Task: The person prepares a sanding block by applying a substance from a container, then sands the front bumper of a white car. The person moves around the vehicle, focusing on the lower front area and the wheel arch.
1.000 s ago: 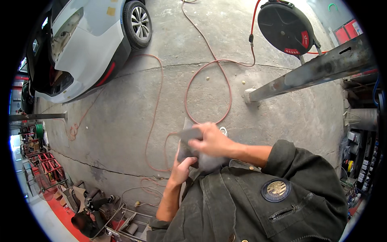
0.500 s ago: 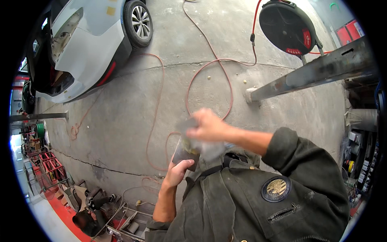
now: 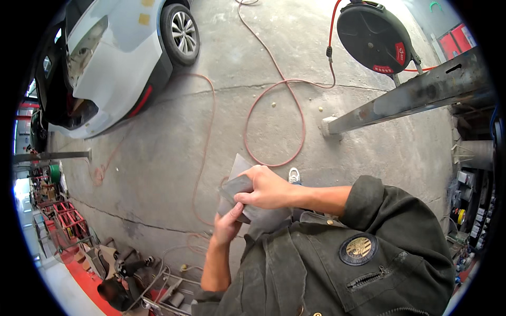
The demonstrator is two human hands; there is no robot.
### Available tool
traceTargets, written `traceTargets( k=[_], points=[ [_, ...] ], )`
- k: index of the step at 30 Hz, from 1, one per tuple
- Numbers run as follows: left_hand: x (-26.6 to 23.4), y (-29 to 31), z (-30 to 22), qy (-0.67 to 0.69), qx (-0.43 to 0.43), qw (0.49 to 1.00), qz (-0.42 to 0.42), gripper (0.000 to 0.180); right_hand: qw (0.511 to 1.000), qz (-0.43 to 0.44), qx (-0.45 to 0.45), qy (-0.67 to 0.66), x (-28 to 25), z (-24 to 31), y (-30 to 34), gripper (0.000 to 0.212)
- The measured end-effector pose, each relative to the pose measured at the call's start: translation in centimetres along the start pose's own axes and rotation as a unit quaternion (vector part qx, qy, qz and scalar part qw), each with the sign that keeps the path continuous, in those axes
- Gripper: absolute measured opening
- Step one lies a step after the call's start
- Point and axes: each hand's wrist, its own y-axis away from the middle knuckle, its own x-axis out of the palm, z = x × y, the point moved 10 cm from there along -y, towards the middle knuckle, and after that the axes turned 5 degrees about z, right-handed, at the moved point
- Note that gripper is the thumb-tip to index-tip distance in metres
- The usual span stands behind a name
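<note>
In front of my body, my left hand [image 3: 229, 225] is closed on a flat grey plate [image 3: 240, 164], its thumb on the near edge. My right hand [image 3: 269, 188] pinches a thin grey spreader blade [image 3: 237, 187] between thumb and fingers. The blade lies tilted across the plate, overlapping it, and the two hands nearly touch. Much of the plate is hidden behind the blade and my right hand. I cannot make out any paste on it at this moment.
A light grey car [image 3: 118, 63] with its rear opened up stands at upper left. A red hose [image 3: 303, 124] loops over the concrete floor, beyond my white shoe [image 3: 294, 175]. A hose reel [image 3: 369, 39] and steel post [image 3: 400, 100] stand right. A person [image 3: 113, 292] crouches at lower left.
My right hand has come down and the spreader blade now overlaps the plate; before, it was raised and blurred. Yellowish paste seen on the plate earlier is out of sight.
</note>
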Motion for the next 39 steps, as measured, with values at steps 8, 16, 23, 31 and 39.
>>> traceTargets(
  k=[8,16,23,31,39],
  points=[
    [-0.6,0.1,1.2,-0.039,0.009,0.999,0.031,0.049,0.995,0.078,0.054,-0.044,-0.7,0.5,-1.4,0.024],
    [1.3,0.0,-0.5,0.029,0.132,0.981,0.140,0.071,0.976,0.031,0.122,-0.179,-0.6,-2.8,-1.0,0.032],
    [1.3,-2.9,-1.2,0.060,0.195,0.976,-0.083,0.070,0.776,-0.013,0.209,-0.595,2.4,-5.1,1.8,0.031],
    [-4.7,-1.8,0.4,-0.140,0.177,0.909,-0.350,0.020,0.886,-0.172,0.246,-0.354,-3.3,-10.2,5.6,0.025],
    [3.1,-3.3,1.5,-0.528,0.215,0.790,-0.227,0.022,0.908,-0.242,0.214,-0.266,-3.8,-12.8,7.8,0.017]
  ],
)
